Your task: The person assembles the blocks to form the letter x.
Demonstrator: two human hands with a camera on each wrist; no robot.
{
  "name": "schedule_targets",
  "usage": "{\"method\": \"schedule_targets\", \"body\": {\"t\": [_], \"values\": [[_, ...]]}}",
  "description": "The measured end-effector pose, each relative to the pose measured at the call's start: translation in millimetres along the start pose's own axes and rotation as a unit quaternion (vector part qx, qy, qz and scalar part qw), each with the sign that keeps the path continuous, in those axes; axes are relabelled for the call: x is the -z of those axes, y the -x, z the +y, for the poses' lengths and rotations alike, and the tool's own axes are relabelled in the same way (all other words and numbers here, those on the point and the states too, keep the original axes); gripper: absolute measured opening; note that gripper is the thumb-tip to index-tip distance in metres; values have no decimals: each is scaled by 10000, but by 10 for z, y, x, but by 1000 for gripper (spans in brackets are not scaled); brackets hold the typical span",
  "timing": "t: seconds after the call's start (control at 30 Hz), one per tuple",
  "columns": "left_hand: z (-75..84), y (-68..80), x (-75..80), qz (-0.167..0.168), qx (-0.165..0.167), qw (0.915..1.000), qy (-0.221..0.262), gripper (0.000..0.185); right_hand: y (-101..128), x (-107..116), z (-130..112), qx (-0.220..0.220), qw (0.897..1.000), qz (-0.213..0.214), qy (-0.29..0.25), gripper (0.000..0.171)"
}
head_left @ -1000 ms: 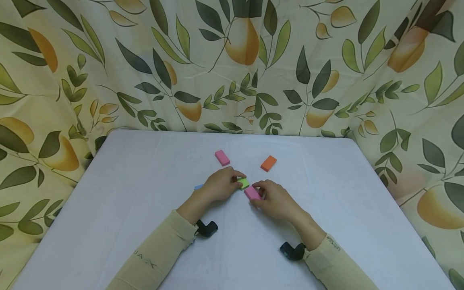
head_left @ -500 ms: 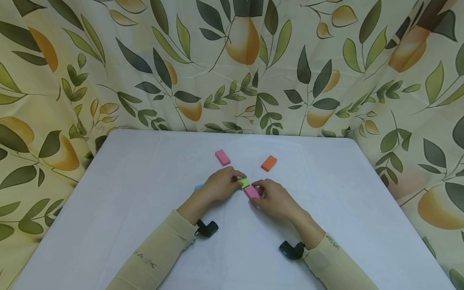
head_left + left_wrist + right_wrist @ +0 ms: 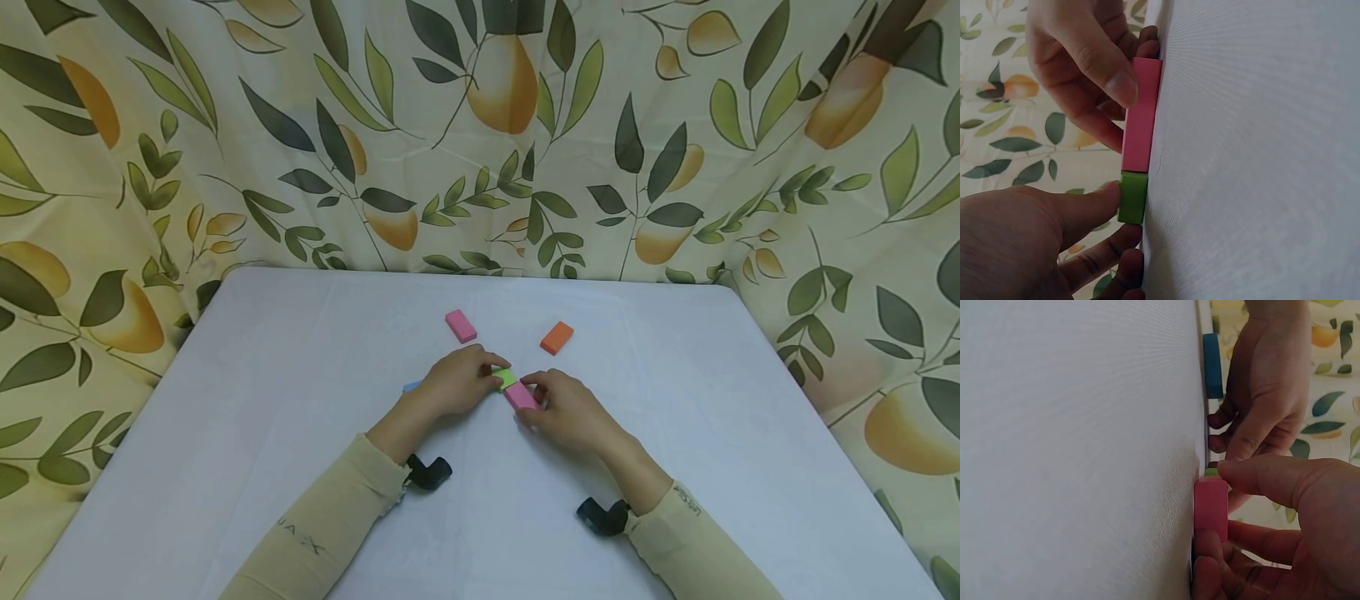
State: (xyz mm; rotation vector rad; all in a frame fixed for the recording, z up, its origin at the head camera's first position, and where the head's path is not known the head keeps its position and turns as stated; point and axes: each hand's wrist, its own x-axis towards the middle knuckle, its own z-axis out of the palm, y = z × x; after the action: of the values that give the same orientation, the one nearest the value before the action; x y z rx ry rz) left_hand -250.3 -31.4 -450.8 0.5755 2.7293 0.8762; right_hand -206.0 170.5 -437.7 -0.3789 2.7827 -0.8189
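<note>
On the white table (image 3: 300, 433) a green block (image 3: 504, 379) and a pink block (image 3: 521, 397) lie end to end, touching. My left hand (image 3: 491, 375) pinches the green block between thumb and fingers. My right hand (image 3: 534, 398) pinches the pink block by its sides. In the left wrist view the pink block (image 3: 1141, 115) sits directly against the green block (image 3: 1133, 197), my thumb on the green one. The right wrist view shows the pink block (image 3: 1211, 508) under my thumb, with only a sliver of the green block (image 3: 1211, 471) visible.
A second pink block (image 3: 461, 326) and an orange block (image 3: 557, 337) lie farther back on the table. A blue block (image 3: 411, 387) peeks out behind my left hand. A leaf-patterned curtain (image 3: 480, 133) hangs around the table.
My right hand with the pink block has edged very slightly left, toward the green block. The left hand and the other blocks have not moved.
</note>
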Motion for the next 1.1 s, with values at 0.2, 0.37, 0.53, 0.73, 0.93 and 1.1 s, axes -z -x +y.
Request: {"method": "schedule_targets", "body": {"t": [0.2, 0.37, 0.53, 0.73, 0.93, 1.1], "values": [[2, -1, -1, -22, 12, 10000, 11, 31, -6, 5, -10, 22, 10000, -4, -31, 47], [-1, -9, 1, -31, 4, 10000, -42, 31, -10, 16, -21, 67, 10000, 8, -55, 47], [-4, -15, 2, -55, -18, 10000, -65, 31, -13, 12, -25, 90, 9999, 34, -58, 46], [4, -2, 1, -41, 1, 10000, -27, 31, -11, -9, -28, 22, 10000, 47, -5, 45], [5, 3, -6, -16, 16, 10000, 3, 31, -2, -27, -37, -42, 10000, 29, -52, 43], [6, -1, -7, -15, 18, 10000, 36, 31, 2, -31, -46, -34, 10000, 46, -40, 43]]}}
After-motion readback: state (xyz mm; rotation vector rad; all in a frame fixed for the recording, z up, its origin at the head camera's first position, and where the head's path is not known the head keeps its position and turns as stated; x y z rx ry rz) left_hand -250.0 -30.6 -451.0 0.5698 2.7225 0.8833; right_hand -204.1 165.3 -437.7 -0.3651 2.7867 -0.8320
